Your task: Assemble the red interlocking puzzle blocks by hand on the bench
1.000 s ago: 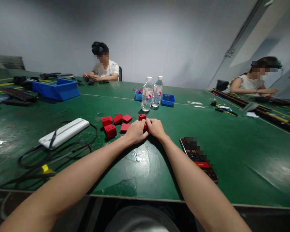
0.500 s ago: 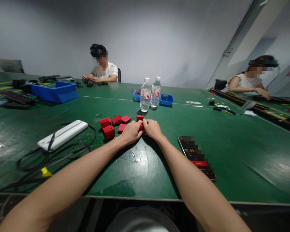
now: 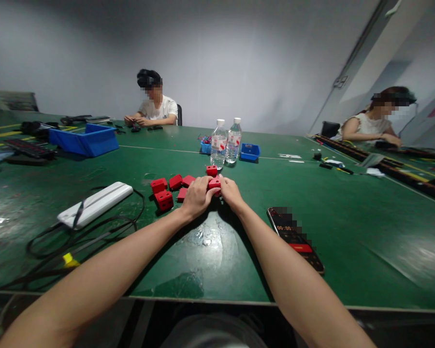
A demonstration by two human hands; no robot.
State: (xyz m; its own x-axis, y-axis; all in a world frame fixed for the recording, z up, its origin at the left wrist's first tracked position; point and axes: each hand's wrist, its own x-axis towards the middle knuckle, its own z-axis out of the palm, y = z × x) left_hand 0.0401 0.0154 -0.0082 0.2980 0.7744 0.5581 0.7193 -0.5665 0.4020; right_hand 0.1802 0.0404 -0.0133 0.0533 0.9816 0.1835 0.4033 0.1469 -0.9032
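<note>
**Two hands pinching one little red block over a green table**

So both hands are gripping the same red block point(image 3: 214, 183) — the left hand point(image 3: 196, 194) is curling its fingers and thumb around one side, the right hand point(image 3: 231, 192) is pressing its fingertips against the other. Hardly any gap is showing, and the right hand's lower fingers are hiding from view, so can't tell how they're bending. The block is sitting between the hands, just above or on the tabletop, can't tell which.

Counting stuff: one spare red block point(image 3: 211, 170) is resting just beyond the hands, and five loose red blocks point(image 3: 164, 200) are lying left of them, some partly hiding behind the left hand. Two water bottles point(image 3: 218, 147) are standing upright behind, with two small blue bins point(image 3: 250, 152) flanking them. One phone point(image 3: 296, 240) is lying to the right, one white power strip point(image 3: 96, 204) to the left.

The green tabletop point(image 3: 340, 232) is looking scuffed and shiny — two people point(image 3: 161, 110) are sitting around it, and a pale grey wall point(image 3: 246, 63) is rising behind.
</note>
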